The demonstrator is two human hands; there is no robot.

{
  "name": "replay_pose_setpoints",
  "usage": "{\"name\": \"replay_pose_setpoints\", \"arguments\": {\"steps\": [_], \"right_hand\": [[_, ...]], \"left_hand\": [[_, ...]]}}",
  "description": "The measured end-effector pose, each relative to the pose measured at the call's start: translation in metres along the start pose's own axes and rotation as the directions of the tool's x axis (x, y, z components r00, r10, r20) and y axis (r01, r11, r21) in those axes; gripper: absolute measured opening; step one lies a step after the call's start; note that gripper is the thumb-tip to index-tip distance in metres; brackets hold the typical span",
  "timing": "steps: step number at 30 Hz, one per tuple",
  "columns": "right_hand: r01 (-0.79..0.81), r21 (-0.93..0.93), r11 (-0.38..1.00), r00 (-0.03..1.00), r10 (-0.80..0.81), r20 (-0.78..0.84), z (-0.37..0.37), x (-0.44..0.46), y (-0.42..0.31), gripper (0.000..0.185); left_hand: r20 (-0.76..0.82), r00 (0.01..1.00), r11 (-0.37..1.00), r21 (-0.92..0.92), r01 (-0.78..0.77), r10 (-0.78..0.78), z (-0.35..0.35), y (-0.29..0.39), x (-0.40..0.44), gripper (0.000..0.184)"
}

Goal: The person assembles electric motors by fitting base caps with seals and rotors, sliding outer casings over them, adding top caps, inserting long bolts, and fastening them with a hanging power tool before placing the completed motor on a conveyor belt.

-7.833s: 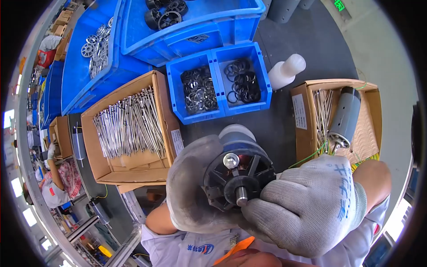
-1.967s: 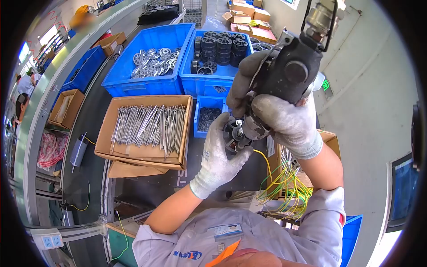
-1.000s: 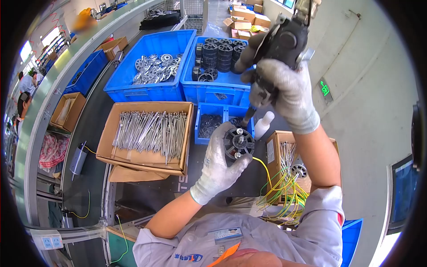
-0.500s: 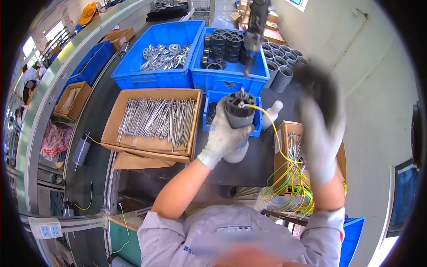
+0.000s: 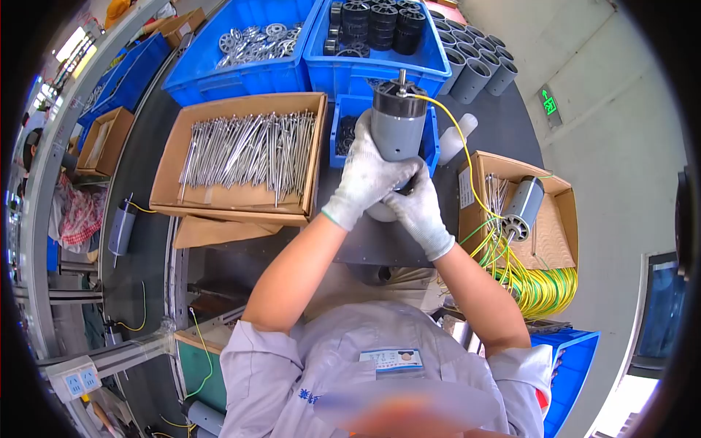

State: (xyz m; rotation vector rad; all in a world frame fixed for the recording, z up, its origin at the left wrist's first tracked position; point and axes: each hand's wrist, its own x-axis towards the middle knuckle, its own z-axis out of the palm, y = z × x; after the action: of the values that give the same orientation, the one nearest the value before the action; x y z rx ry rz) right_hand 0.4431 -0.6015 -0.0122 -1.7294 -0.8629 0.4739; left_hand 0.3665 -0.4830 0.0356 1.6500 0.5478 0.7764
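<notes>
A grey cylindrical motor [image 5: 396,135] with a black end cap and a metal shaft pointing up is held upright in front of the small blue bins. A yellow wire [image 5: 467,150] runs from its top down to the right. My left hand [image 5: 365,171], in a pale glove, wraps round the motor's left side and lower part. My right hand [image 5: 420,212], also gloved, grips the motor's lower end, its fingers closed against it. Beneath the hands shows part of a white round support [image 5: 382,212].
An open cardboard box of metal rods [image 5: 241,160] lies left. Blue crates hold metal discs [image 5: 259,44] and black wheels [image 5: 380,25]. Grey tubes [image 5: 471,80] and a white bottle-like piece [image 5: 458,139] stand right, behind a box with another motor [image 5: 522,208] and yellow-green wires [image 5: 540,288].
My right hand has come down and inward from the right to the motor's lower end. The hanging black tool is out of view. The camera view has shifted.
</notes>
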Motion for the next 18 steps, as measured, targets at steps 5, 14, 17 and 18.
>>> {"name": "replay_pose_setpoints", "arguments": {"steps": [5, 14, 17, 18], "right_hand": [[-0.067, 0.189, 0.98, 0.996, 0.055, 0.067, -0.003, -0.002, -0.027, 0.071], [-0.091, 0.137, 0.986, 0.993, 0.079, 0.09, -0.007, 0.001, -0.028, 0.086], [-0.086, 0.145, 0.986, 0.993, 0.072, 0.097, -0.008, 0.0, -0.028, 0.085], [-0.082, 0.159, 0.984, 0.993, 0.068, 0.095, -0.008, -0.001, -0.026, 0.084]], "left_hand": [[0.056, 0.998, 0.999, 0.028, 0.041, -0.043, -0.008, 0.006, 0.005, 0.105], [0.155, 0.988, 0.998, -0.064, 0.022, -0.011, -0.015, -0.01, 0.014, 0.103], [0.207, 0.978, 0.983, -0.179, 0.03, 0.008, -0.016, -0.012, 0.015, 0.104], [0.212, 0.977, 0.983, -0.181, 0.028, 0.011, -0.015, -0.015, 0.016, 0.104]]}}
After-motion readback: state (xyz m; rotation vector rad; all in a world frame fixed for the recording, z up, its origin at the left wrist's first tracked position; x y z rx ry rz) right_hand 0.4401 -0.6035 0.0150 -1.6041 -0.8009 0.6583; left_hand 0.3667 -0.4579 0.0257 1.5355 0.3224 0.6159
